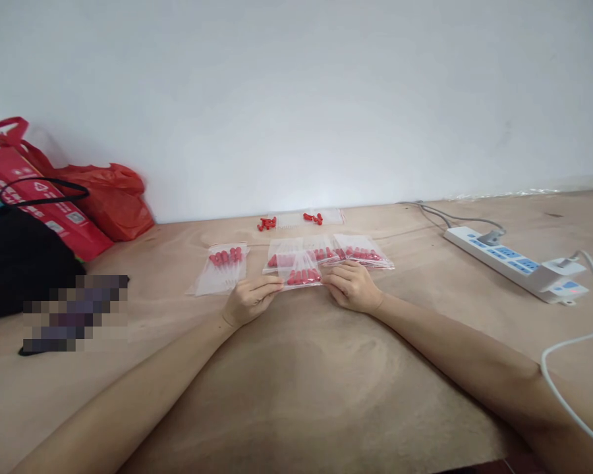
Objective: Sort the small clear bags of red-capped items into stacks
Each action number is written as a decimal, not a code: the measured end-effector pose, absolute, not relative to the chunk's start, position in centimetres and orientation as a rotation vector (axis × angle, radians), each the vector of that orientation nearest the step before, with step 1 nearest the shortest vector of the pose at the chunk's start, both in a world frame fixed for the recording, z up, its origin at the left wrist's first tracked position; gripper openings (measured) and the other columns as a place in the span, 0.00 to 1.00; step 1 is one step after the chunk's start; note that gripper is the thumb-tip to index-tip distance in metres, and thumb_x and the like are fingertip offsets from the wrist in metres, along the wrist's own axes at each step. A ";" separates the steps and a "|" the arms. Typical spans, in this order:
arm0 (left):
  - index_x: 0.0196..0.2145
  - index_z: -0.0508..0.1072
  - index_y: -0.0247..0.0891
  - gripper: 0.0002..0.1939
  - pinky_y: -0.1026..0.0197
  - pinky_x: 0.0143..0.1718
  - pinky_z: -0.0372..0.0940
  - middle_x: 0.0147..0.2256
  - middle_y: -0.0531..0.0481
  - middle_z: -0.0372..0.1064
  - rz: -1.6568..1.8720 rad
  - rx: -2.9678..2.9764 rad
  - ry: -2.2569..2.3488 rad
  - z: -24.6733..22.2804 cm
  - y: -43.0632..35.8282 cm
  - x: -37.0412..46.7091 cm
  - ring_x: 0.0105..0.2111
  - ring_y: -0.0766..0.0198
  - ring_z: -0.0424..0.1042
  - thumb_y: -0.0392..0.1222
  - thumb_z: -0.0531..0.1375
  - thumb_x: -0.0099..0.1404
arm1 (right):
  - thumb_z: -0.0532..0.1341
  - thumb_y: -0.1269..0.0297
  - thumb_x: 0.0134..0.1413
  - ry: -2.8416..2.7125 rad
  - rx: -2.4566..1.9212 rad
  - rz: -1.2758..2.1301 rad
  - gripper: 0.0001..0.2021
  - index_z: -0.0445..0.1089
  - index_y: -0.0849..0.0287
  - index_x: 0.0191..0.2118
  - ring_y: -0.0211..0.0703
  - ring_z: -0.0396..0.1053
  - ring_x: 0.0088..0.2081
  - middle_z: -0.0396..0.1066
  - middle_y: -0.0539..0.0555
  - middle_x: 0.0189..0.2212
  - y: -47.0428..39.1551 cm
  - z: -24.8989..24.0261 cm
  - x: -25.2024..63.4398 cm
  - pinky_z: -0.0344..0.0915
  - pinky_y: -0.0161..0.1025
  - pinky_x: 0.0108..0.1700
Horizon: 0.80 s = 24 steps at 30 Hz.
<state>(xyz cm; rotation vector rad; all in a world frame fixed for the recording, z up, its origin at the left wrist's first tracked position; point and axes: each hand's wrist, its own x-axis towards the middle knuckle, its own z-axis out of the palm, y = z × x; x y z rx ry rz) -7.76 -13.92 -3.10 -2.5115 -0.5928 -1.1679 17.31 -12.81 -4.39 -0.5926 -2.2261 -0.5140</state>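
Observation:
Between my two hands is a clear zip bag (301,266) with several small red-ended pieces inside, lined up along its near edge. My left hand (251,299) pinches the bag's left corner, fingers closed. At the right corner, my right hand (352,287) grips it with curled fingers. Right behind it lie more filled bags, one pile (363,250) to the right and another bag (273,250) partly covered by the held one. A separate filled bag (227,260) rests to the left of my left hand. What exactly the red-ended pieces are, I cannot make out.
Loose red pieces (267,224) and a bag with red pieces on it (329,216) lie near the wall. A white power strip (508,260) with plugs and cables is at the right. Red bags (103,197), a black bag (24,257) and a blurred-out dark object (79,316) occupy the left.

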 end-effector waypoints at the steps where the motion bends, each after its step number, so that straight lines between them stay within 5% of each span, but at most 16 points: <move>1: 0.30 0.71 0.37 0.05 0.68 0.34 0.68 0.31 0.50 0.73 -1.190 -2.508 -0.591 -3.1 -13.9 -7.7 0.32 0.69 0.72 0.31 0.57 0.56 | 0.50 0.71 0.53 -2.223 -0.594 -0.517 0.09 0.66 0.60 0.28 0.35 0.63 0.27 0.68 0.51 0.23 -12.8 -4.4 17.3 0.56 0.35 0.30; 15: 0.37 0.70 0.36 0.10 0.64 0.39 0.68 0.35 0.48 0.70 -1.239 -2.579 -0.659 -3.2 -13.5 -5.1 0.36 0.67 0.70 0.33 0.58 0.56 | 0.51 0.67 0.55 -2.176 -0.727 -0.426 0.09 0.67 0.59 0.29 0.36 0.65 0.31 0.69 0.52 0.28 -12.6 -4.5 16.2 0.59 0.32 0.32; 24: 0.33 0.71 0.38 0.06 0.62 0.35 0.65 0.32 0.51 0.71 -1.200 -2.514 -0.570 -3.7 -12.4 -3.4 0.33 0.67 0.70 0.32 0.57 0.56 | 0.51 0.68 0.54 -2.181 -0.739 -0.313 0.07 0.67 0.59 0.33 0.37 0.65 0.34 0.69 0.53 0.31 -12.9 -4.8 15.9 0.61 0.33 0.34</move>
